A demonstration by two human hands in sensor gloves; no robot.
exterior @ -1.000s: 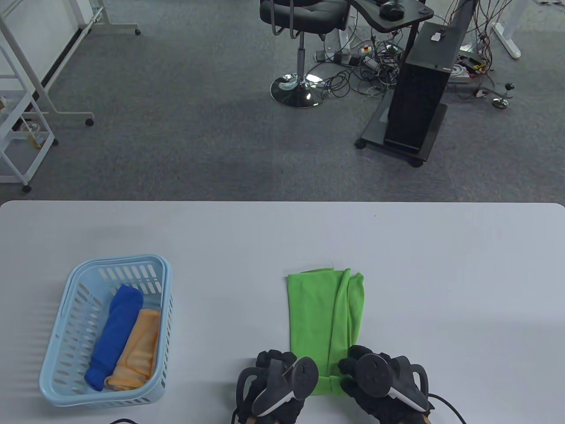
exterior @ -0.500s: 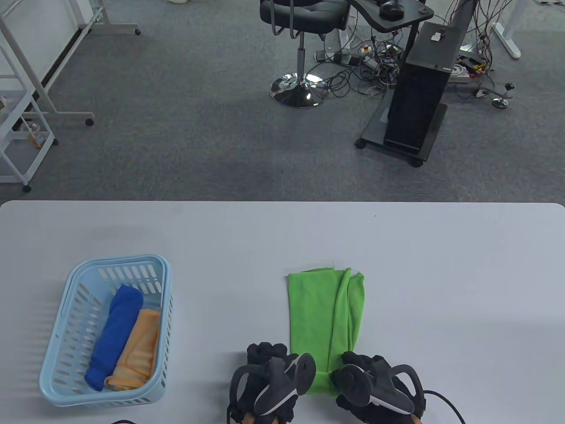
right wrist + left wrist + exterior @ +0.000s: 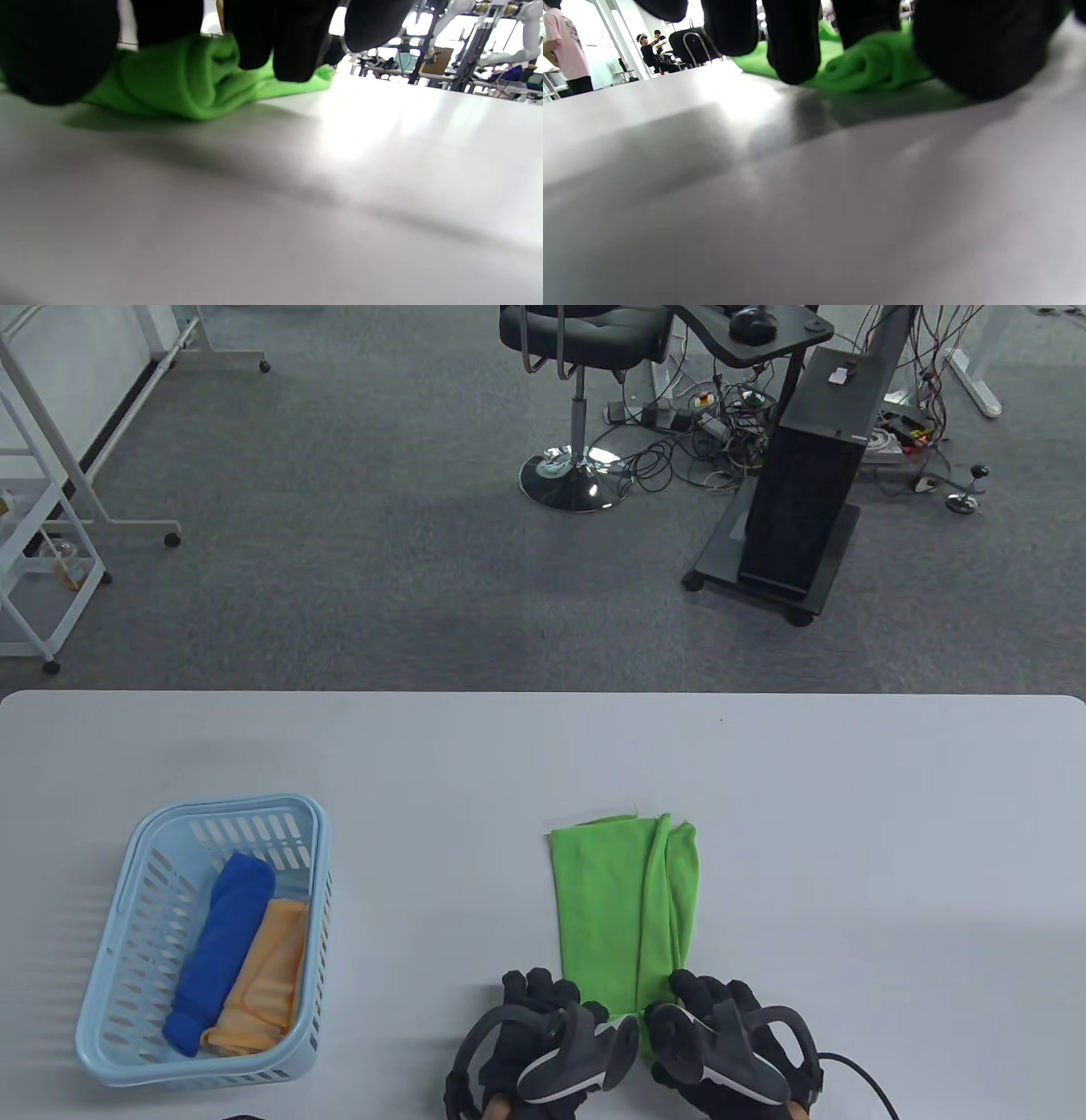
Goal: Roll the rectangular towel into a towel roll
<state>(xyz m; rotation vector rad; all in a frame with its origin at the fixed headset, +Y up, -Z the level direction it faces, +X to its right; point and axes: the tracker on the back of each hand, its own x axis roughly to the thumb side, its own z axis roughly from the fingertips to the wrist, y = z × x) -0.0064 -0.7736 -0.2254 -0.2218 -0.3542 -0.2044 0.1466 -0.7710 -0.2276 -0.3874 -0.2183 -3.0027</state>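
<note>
Curling over the green towel (image 3: pixel 624 899)'s rolled near end, left hand (image 3: pixel 543 1044) and right hand (image 3: pixel 721 1039) press it; no writing legible.

No readable text anywhere I look.

From where I work, neither the table view nor my two wrist views show any legible label, brand, number or sign; distant background items are too small or blurred.

Beyond the pale tabletop (image 3: pixel 848 814), the room is being covered by grey carpet (image 3: pixel 382 517). A black swivel chair (image 3: pixel 577 339) on a chrome base is being flanked by a black computer tower (image 3: pixel 802 492) on a wheeled stand, with tangled cables (image 3: pixel 704 432) between them. White metal racks (image 3: pixel 42 517) are being seen at left.
</note>
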